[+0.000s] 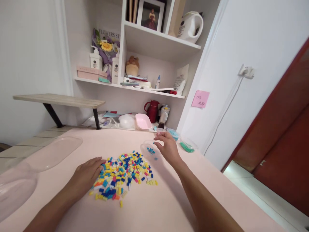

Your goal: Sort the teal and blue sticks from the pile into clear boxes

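Note:
A spread of small plastic building blocks (pixel 125 170) in yellow, dark blue, teal, red, orange and white lies on the pink tabletop (pixel 149 206). My left hand (pixel 88 174) rests palm down at the pile's left edge, fingers stretched out and touching the nearest blocks. Over a clear shallow dish (pixel 143 147) behind the pile, my right hand (pixel 167 146) is raised with fingers bent. A tiny teal block (pixel 154 142) shows at its thumb and fingertips. Several teal blocks (pixel 151 150) lie inside the dish, partly below the hand.
Clear tubs with light blue pieces (pixel 173 133) and green pieces (pixel 187 147) stand beyond my right hand. A clear oval lid (pixel 60 151) and another clear container (pixel 16 190) lie left. A pink tray (pixel 143 121) and red jug (pixel 152 111) stand at the back.

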### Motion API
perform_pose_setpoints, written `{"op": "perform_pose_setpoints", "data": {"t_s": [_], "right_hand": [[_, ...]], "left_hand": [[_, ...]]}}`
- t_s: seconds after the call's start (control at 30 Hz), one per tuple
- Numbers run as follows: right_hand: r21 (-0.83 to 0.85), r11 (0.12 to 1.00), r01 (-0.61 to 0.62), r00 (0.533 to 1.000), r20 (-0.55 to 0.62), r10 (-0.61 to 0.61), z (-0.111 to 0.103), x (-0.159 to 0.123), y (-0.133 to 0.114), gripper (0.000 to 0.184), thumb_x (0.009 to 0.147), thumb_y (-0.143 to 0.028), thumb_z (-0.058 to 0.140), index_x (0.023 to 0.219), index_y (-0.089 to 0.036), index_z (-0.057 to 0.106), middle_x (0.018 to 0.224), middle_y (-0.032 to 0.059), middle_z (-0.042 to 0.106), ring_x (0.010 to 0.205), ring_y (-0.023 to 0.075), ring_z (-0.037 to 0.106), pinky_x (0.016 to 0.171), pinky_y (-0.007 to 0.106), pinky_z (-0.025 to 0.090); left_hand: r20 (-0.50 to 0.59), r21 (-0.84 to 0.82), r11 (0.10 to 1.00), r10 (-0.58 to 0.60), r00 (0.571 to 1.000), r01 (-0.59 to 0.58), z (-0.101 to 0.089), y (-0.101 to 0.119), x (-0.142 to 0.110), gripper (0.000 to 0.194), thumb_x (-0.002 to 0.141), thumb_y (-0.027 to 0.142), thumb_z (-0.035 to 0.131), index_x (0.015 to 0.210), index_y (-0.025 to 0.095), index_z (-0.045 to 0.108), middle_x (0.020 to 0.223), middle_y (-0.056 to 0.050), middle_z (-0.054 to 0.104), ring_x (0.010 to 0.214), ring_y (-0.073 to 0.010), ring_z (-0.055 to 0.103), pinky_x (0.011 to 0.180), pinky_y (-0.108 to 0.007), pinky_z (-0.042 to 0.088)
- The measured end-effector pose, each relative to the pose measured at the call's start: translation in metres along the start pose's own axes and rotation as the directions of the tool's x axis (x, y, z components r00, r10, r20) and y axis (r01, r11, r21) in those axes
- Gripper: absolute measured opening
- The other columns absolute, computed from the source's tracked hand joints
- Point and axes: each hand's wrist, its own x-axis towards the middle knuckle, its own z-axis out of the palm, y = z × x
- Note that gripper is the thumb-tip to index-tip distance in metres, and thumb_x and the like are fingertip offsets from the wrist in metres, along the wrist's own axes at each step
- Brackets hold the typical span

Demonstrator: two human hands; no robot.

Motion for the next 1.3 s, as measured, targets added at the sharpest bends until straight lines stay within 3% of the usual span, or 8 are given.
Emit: {"op": "perform_pose_setpoints", "data": {"t_s": [0.1,0.23,0.43,0.67,0.9,1.0,1.13,1.3], "right_hand": [[0.068,0.997,-0.042,0.998,-0.049,0.046,0.019,-0.009,0.001,0.019,0.089,-0.026,0.059,0.102,-0.02,0.072,0.105,0.0096,0.063,0.094,0.0236,0.062,0.086,0.042,0.049],[0.225,0.972,0.066,0.99,0.104,-0.091,0.033,-0.03,-0.017,0.02,0.095,-0.027,0.054,0.097,-0.022,0.073,0.094,0.0066,0.07,0.086,0.0199,0.064,0.081,0.035,0.05],[0.305,0.897,0.319,0.82,0.386,-0.423,0.043,-0.049,-0.049,0.014,0.094,-0.027,0.06,0.094,-0.025,0.074,0.094,0.004,0.072,0.09,0.0183,0.065,0.087,0.035,0.046],[0.32,0.864,0.389,0.731,0.464,-0.501,0.044,-0.055,-0.059,0.012,0.09,-0.031,0.065,0.098,-0.025,0.072,0.095,0.0043,0.071,0.092,0.0188,0.063,0.088,0.034,0.043],[0.245,0.9,0.36,0.696,0.572,-0.434,0.03,-0.052,-0.05,0.018,0.075,-0.006,0.057,0.075,-0.021,0.067,0.073,-0.0006,0.066,0.072,0.015,0.059,0.076,0.028,0.045],[0.264,0.915,0.307,0.679,0.613,-0.404,0.023,-0.051,-0.045,0.028,0.072,-0.002,0.052,0.078,-0.022,0.069,0.073,-0.0012,0.066,0.071,0.0144,0.059,0.072,0.025,0.046],[0.247,0.925,0.287,0.735,0.563,-0.378,0.022,-0.053,-0.046,0.041,0.073,0.0,0.05,0.096,-0.024,0.074,0.088,0.0021,0.068,0.083,0.0166,0.062,0.08,0.027,0.048],[0.299,0.912,0.282,0.712,0.572,-0.408,0.028,-0.058,-0.05,0.049,0.074,0.002,0.049,0.101,-0.029,0.076,0.092,0.0016,0.063,0.086,0.0153,0.06,0.079,0.025,0.048]], "left_hand": [[0.018,0.017,1.0,0.006,1.0,-0.006,-0.003,0.003,-0.001,0.046,0.092,0.037,0.033,0.125,0.027,0.065,0.138,-0.005,0.062,0.131,-0.0212,0.054,0.111,-0.042,0.042],[0.006,0.025,1.0,0.008,1.0,-0.008,-0.001,0.004,-0.002,0.046,0.094,0.035,0.032,0.125,0.027,0.065,0.139,-0.005,0.062,0.132,-0.0205,0.053,0.111,-0.042,0.041],[0.022,0.02,1.0,0.011,1.0,-0.011,-0.004,0.008,-0.004,0.046,0.094,0.034,0.034,0.127,0.025,0.064,0.14,-0.007,0.061,0.133,-0.0219,0.052,0.112,-0.043,0.04],[0.007,0.009,1.0,0.009,1.0,-0.009,-0.005,0.01,-0.004,0.045,0.093,0.034,0.034,0.126,0.026,0.063,0.139,-0.007,0.062,0.131,-0.022,0.054,0.111,-0.043,0.041],[0.02,0.003,1.0,0.009,1.0,-0.009,-0.005,0.008,-0.004,0.046,0.093,0.035,0.033,0.126,0.026,0.064,0.139,-0.007,0.062,0.131,-0.0228,0.054,0.111,-0.045,0.041],[0.001,-0.005,0.999,0.035,0.999,-0.035,-0.006,0.007,-0.004,0.045,0.092,0.036,0.034,0.124,0.026,0.065,0.136,-0.007,0.064,0.13,-0.0222,0.055,0.111,-0.043,0.042],[0.012,0.001,1.0,0.026,1.0,-0.026,-0.006,0.007,-0.002,0.046,0.093,0.037,0.033,0.124,0.026,0.065,0.137,-0.007,0.063,0.131,-0.0229,0.054,0.112,-0.044,0.042],[0.028,0.013,1.0,0.009,1.0,-0.01,-0.006,0.005,-0.001,0.048,0.093,0.038,0.031,0.125,0.026,0.065,0.139,-0.005,0.062,0.132,-0.0221,0.054,0.112,-0.043,0.042]]}}
